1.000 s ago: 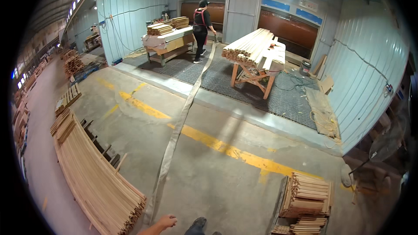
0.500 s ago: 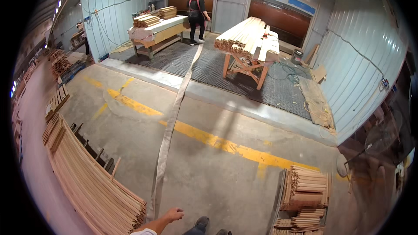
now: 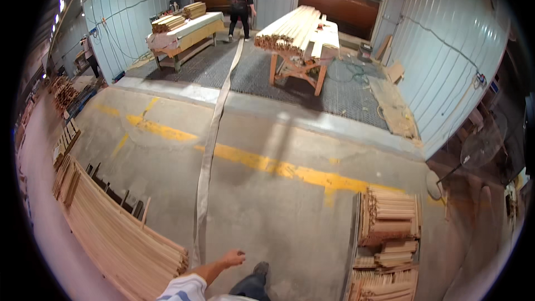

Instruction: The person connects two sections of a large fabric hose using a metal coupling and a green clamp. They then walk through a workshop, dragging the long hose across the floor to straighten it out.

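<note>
My left hand (image 3: 232, 258) hangs over the concrete floor near the lower edge, its fingers loosely curled with nothing visible in them. A rolled pale sleeve with blue (image 3: 186, 287) covers the upper part of that arm. Just left of the hand, a long flat pale hose or strap (image 3: 205, 178) runs along the floor toward the far booth. Beyond the forearm to the left lies a large stack of long wooden strips (image 3: 122, 234), apart from the hand. My right hand is out of view. One dark shoe (image 3: 261, 268) shows below.
Bundled wooden strips (image 3: 390, 212) are piled at right. In the booth stand a cloth-covered table (image 3: 195, 29) and a trestle table loaded with long strips (image 3: 292, 25). A person (image 3: 241, 8) stands between them, back turned. A round fan (image 3: 482, 144) is at the far right.
The booth, tables and stacks sit higher and slightly farther left in the picture. My left hand has swung slightly right and up, with more sleeve showing. A second person now shows at far left.
</note>
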`<state>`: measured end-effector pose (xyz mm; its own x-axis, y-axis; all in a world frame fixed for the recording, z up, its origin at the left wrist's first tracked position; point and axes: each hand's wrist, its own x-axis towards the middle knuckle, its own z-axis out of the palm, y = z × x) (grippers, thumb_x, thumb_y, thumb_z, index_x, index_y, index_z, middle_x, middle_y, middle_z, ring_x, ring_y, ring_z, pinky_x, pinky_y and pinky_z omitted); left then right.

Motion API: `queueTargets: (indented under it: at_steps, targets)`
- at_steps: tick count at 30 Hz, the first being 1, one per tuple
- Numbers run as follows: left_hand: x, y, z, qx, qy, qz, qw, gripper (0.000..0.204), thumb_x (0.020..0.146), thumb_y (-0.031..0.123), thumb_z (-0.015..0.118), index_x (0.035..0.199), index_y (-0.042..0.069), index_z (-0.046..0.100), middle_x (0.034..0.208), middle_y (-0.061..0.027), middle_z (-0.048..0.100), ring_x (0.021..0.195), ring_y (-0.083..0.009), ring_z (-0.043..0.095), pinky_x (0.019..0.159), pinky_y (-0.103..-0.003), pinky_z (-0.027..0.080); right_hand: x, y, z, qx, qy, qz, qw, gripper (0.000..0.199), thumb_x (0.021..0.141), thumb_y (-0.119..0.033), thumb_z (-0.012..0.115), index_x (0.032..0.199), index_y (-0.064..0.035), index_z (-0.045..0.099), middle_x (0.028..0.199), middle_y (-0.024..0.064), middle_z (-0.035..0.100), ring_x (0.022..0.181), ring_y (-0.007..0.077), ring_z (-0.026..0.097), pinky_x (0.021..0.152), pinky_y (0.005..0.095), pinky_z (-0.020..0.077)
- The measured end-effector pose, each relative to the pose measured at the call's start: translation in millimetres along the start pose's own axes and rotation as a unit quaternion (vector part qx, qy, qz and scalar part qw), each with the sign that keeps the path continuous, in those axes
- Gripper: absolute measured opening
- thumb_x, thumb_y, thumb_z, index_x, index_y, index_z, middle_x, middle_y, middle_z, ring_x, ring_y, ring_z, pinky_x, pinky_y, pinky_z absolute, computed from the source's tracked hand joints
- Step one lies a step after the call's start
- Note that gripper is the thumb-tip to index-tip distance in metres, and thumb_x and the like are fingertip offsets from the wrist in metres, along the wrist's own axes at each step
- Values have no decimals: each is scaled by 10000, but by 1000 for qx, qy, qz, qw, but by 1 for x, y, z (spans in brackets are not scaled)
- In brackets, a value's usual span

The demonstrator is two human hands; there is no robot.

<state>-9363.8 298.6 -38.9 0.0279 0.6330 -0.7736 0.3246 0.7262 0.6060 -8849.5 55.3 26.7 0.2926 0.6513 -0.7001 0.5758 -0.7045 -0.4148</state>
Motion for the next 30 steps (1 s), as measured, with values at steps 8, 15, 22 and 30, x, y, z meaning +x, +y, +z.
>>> queueTargets:
  at_steps: [8,15,22,30]
  targets:
    - [-45,36,143,97,-102,51,989,406,755,155,572,1102,-54,537,934,-141,618,742,-184,607,647,-304,497,-209,264,155,-127,84,30,988,234,783,-278,476,773,-98,625,711,108,615,637,230,553,572,384,437]
    - [-106,-19,227,270,-157,9,950,209,784,125,554,928,-25,577,754,-101,603,644,-201,634,553,-294,526,-276,317,192,483,230,271,800,139,710,-213,556,684,-78,575,652,130,590,568,274,543,547,413,433]
    - [-169,33,378,329,-219,95,914,390,765,126,577,1103,-61,520,822,-123,614,662,-192,629,533,-285,508,-330,354,217,642,240,340,644,116,684,-156,598,667,-44,573,621,113,599,555,267,567,534,403,452]
    - [-106,8,550,424,-229,23,876,422,752,106,582,1122,-80,496,845,-163,623,652,-213,636,527,-310,517,-322,478,157,522,284,333,732,79,667,-141,578,659,-65,555,628,127,572,570,286,555,496,402,448]
